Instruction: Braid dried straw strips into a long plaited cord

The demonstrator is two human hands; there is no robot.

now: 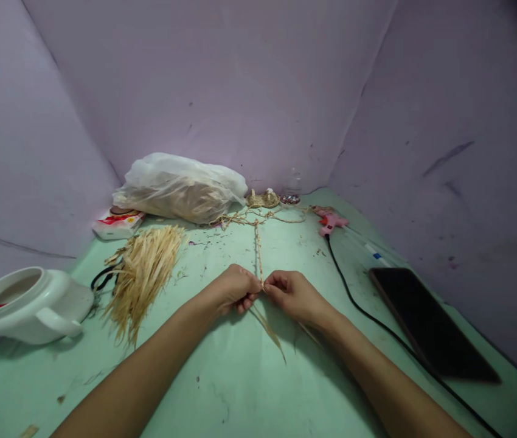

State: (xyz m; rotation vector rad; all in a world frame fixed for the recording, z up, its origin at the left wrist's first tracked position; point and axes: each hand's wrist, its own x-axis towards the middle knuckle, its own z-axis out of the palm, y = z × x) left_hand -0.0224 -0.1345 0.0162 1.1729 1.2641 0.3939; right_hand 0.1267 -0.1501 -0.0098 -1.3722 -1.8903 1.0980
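Worktop [222, 395]: lay green beneath my fingers [281, 277].
Braided cord [260, 254]: stretched lengthwise straight ahead of them, near end between my hands.
Left hand [236, 291]: pinched that end.
Right hand [295, 295]: pinched beside it, equally near.

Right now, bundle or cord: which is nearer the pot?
The loose bundle, strips fanned out; the thin cord is farther right, at the left hand and right hand.

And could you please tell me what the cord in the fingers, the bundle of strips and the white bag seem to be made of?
Cord: probably twisted plant fibre, matte, judging by its uneven tan surface.
Bundle of strips: likely dried raffia or straw, dull, flat and frayed.
White bag: thin plastic, translucent and crinkled.
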